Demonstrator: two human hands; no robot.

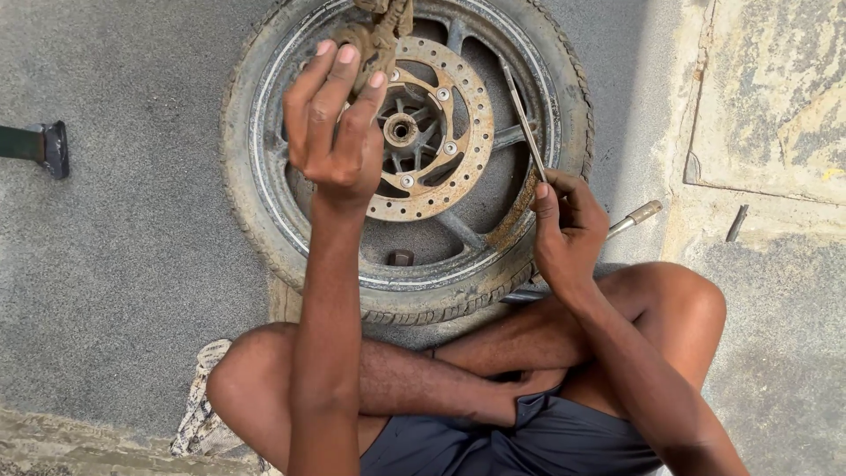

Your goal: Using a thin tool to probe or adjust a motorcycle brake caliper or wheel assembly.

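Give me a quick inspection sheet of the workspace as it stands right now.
Surface: grey concrete ground, wheel lying flat on it.
Job's things: dusty black-tyred motorcycle wheel with rusty drilled brake disc; thin metal rod; grimy brown rag.
Clutter: metal tool handle beside the tyre; dark green bar at far left.
Grippers: left hand grips the rag; right hand holds the rod.
Cables: nothing seen.
Surroundings: cracked yellowish slab; patterned cloth under the seated person.

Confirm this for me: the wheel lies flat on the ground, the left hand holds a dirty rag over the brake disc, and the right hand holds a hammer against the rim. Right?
Not quite. In the head view the right hand holds a thin metal rod, not a hammer, with its end against the rim. The rest stands: the wheel lies flat and the left hand holds a dirty rag over the brake disc.
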